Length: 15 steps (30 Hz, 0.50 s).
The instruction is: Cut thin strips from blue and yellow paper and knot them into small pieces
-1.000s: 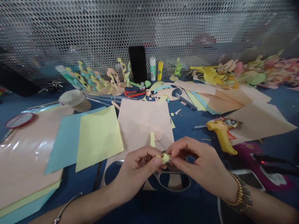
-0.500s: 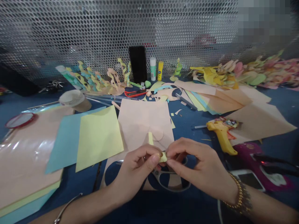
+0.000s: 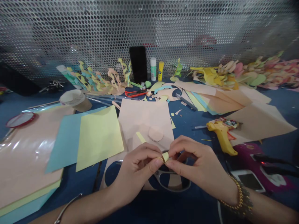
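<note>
Between my fingertips is a narrow yellow paper strip (image 3: 165, 156), bent at its near end. My left hand (image 3: 142, 163) pinches it from the left, and the strip's free end sticks out beyond my fingers. My right hand (image 3: 195, 161) is closed on the bent end, thumb against forefinger. Just beyond lies a pale pink paper sheet (image 3: 144, 115) with a small pink paper disc (image 3: 156, 133) on it. Below my hands, partly covered by them, are scissors (image 3: 174, 188) and a pink sheet with round holes cut out.
Yellow paper (image 3: 100, 140) and blue paper (image 3: 63, 140) lie to the left, near a paper cup (image 3: 76, 101). At right are a yellow glue gun (image 3: 221, 135) and a purple power strip (image 3: 252, 161). Glue sticks (image 3: 153, 69), a phone (image 3: 138, 63) and curled paper pieces (image 3: 91, 79) stand behind.
The strip's free end has swung to the left, and the bent end has turned between my fingers. More of the pink disc now shows.
</note>
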Motion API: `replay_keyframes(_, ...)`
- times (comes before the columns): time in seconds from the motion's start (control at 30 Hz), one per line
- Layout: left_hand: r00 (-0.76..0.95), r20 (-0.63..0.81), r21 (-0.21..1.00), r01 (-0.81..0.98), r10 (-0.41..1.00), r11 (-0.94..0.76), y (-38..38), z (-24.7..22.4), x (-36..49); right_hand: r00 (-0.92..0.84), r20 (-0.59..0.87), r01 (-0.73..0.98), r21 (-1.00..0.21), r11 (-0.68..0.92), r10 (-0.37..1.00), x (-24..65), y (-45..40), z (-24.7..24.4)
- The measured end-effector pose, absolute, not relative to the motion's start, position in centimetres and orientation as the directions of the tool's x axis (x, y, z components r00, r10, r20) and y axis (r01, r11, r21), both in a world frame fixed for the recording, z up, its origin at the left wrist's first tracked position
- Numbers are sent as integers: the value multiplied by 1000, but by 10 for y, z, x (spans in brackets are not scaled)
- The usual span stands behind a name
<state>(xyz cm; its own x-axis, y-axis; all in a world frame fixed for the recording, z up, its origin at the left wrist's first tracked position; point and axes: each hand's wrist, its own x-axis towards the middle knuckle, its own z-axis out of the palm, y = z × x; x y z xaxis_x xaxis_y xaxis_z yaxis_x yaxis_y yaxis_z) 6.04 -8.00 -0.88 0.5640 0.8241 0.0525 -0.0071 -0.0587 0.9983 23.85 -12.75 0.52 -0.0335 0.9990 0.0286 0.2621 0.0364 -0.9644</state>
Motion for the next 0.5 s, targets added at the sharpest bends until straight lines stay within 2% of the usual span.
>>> replay_keyframes(0.23, 523, -84, 980, -112, 848, 166, -84, -11, 60, -49, 11, 199, -980, 20, 999, 239, -127, 7)
replay_keyframes(0.33, 513, -53, 974, -164, 857, 159, -85, -12, 61, -54, 3, 190, -982, 14, 999, 239, -127, 6)
replay_keyframes(0.5, 490, -38, 992, -89, 871, 94, -85, -14, 59, -63, -4, 196, -981, 8, 998, 239, -127, 6)
